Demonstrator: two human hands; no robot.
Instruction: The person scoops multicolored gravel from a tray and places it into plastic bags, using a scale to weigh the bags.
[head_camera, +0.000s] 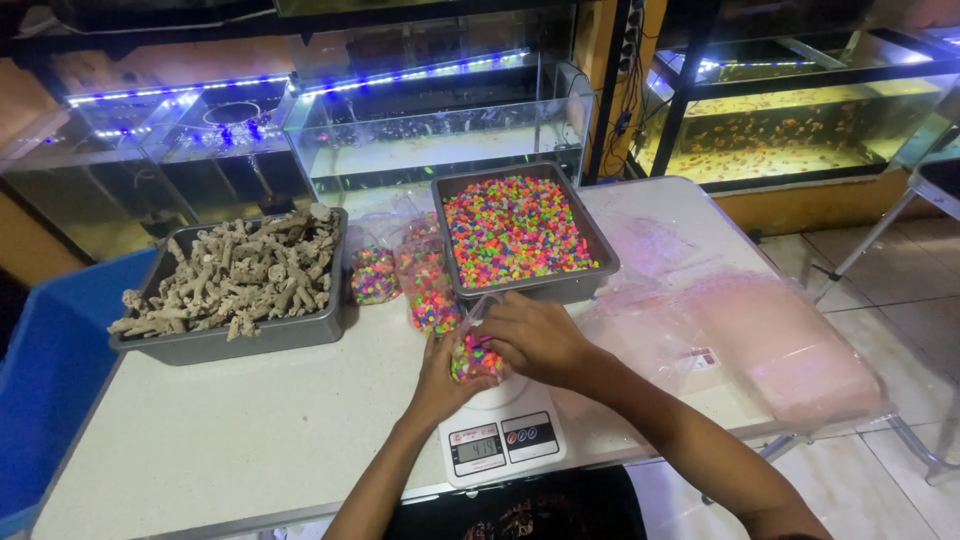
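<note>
- White bench (230, 440) under lit glass fish tanks (440, 130), with pale floor tiles at right and a blue bin (50, 380) at left.
- Wide bare room on the bench at front left; near edge just beside the white kitchen scale (500, 430).
- At right, crowded by a stack of clear plastic bags (790, 350) hanging slightly over the bench edge.
- Small clear bag of coloured gravel (470, 358) sitting on the scale, part filled with pink, green, yellow and orange pebbles, top open and crumpled.
- Left hand (437, 385) cupped against the near side of the small bag, grip closed lightly on it.
- Right hand (535, 335) over the bag mouth, fingers bent down; cannot tell if pinching pebbles or the plastic.
- Behind, touching almost the hands, grey tray of neon gravel (520, 232).
- Two filled gravel bags (400, 275) standing between this tray and another grey tray of pale coral pieces (235, 280).
</note>
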